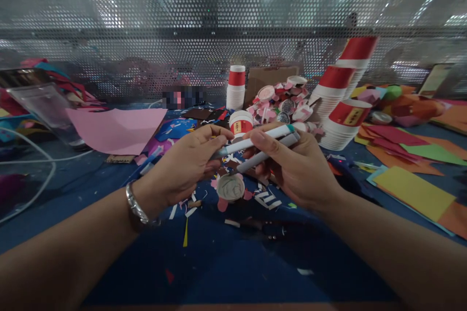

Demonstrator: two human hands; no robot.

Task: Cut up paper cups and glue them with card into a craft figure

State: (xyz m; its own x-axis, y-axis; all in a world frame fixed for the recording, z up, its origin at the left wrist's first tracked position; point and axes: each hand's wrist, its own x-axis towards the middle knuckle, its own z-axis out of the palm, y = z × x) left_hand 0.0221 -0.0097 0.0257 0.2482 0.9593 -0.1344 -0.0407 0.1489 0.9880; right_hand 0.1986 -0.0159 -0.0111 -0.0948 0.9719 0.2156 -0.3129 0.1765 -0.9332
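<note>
My right hand (297, 167) is closed around two markers. The upper, white marker (239, 146) has a green end; the lower, greyish marker (255, 158) lies beneath it, slanting down to the left. My left hand (191, 160), with a silver bracelet at the wrist, pinches the left end of the white marker between thumb and fingers. Whether that end is a cap I cannot tell. Just below the hands, a small round cup piece (230, 187) rests on the blue table (226, 272), with pink paper bits around its edge and a whitish filling.
Red-and-white paper cups stand in tall stacks (341, 124) at right, beside a heap of pink-trimmed cup pieces (277, 99). Coloured paper sheets (416, 192) lie far right. A pink sheet (118, 129) and a clear bottle (44, 107) are at left. Paper scraps (268, 199) litter the table before a perforated metal screen (204, 53).
</note>
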